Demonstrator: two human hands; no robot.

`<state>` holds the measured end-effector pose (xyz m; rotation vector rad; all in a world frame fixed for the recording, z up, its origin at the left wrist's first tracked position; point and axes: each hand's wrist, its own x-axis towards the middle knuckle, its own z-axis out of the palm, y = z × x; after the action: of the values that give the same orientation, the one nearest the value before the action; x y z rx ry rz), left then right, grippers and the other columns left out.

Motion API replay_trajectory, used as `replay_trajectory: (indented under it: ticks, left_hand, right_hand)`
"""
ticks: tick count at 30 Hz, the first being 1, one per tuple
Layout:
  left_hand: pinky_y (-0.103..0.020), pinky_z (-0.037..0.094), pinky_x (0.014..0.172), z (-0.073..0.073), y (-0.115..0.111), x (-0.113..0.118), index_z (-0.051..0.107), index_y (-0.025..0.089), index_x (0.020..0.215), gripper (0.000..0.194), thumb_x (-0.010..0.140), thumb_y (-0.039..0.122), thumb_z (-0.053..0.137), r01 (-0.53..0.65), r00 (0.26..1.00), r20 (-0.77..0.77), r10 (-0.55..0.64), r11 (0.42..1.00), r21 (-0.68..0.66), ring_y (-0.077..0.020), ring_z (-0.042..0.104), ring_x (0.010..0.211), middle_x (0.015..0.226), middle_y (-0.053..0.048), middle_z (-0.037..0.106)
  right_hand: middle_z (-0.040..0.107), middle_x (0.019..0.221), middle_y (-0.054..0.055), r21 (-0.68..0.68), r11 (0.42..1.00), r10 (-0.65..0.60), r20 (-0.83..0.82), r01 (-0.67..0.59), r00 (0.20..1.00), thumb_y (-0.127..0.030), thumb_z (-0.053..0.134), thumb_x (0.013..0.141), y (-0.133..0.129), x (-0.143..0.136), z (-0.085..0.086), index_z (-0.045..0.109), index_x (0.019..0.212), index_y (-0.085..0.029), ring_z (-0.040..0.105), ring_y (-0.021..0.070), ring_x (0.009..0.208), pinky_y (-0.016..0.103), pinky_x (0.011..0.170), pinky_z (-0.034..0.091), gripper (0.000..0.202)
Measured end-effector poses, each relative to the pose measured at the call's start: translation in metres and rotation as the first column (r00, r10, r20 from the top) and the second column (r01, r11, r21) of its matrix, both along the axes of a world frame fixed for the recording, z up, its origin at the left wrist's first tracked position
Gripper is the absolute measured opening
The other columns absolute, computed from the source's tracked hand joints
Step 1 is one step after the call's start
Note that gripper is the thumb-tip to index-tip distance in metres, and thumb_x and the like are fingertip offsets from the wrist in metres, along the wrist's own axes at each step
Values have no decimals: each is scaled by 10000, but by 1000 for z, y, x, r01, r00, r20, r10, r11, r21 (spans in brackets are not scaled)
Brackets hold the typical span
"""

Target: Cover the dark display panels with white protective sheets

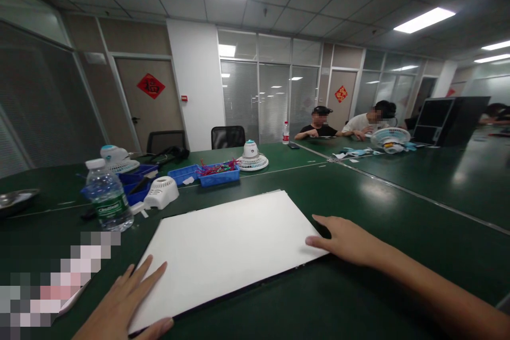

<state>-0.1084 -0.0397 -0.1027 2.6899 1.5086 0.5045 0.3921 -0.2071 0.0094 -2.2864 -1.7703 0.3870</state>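
Observation:
A large white sheet (pixel 227 249) lies flat on the table in front of me, with a thin dark edge showing beneath it along the near side. My left hand (pixel 127 297) rests at its left edge, fingers spread over the corner area and thumb by the near corner. At the right edge is my right hand (pixel 342 239), its thumb over the sheet and its index finger stretched out beyond the edge. The other fingers of that hand are mostly hidden. Neither hand is closed around anything.
A water bottle (pixel 107 196) stands left of the sheet, near a white plastic housing (pixel 162 192). Behind are blue trays (pixel 219 176), one holding wires, and a white fan part (pixel 252 158). Two people (pixel 321 125) sit across the green table (pixel 382 223).

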Motion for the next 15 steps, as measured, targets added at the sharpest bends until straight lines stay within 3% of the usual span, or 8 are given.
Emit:
replay_trajectory:
  ticks: [2,5,9,11,15]
  left_hand:
    - [-637,319,1165,-3,0,-1,432,372,1504,842,746,658,664,-5,999,39,5,1000,-2,-417,285,1482,1634,-10,311]
    - [-643,325,1163,-6,2,-2,388,400,1525,865,742,640,671,-13,995,103,12,1000,8,-409,286,1487,1646,5,304]
    - [-642,341,1158,-5,5,-7,374,431,1524,856,748,614,686,-5,994,107,9,999,-36,-403,311,1477,1629,9,347]
    - [-643,342,1158,-3,6,-8,389,423,1520,846,751,611,687,-17,995,97,21,999,-43,-405,317,1474,1624,3,359]
    - [-651,380,1129,2,0,-9,412,397,1515,885,713,612,717,16,996,85,-17,1000,19,-422,357,1452,1611,-18,389]
  right_hand:
    - [444,1541,171,9,1000,-13,-158,15,987,-826,423,832,6,-2,-7,433,1513,-131,445,366,1389,501,1142,345,973]
    - [393,1580,141,90,996,14,-420,27,907,-758,458,861,15,-8,-17,418,1515,-147,404,322,1428,476,1179,304,896]
    - [509,1491,170,179,956,-16,-761,234,648,-536,462,908,22,-16,-19,464,1453,-92,559,283,1295,424,1096,427,704]
    - [548,1453,166,187,930,-24,-829,317,558,-402,500,873,21,-18,-17,488,1423,-95,594,268,1248,396,1041,473,631]
    - [472,1530,107,203,898,-7,-879,389,477,-177,578,709,17,-18,-13,520,1399,-176,629,245,1170,333,857,539,692]
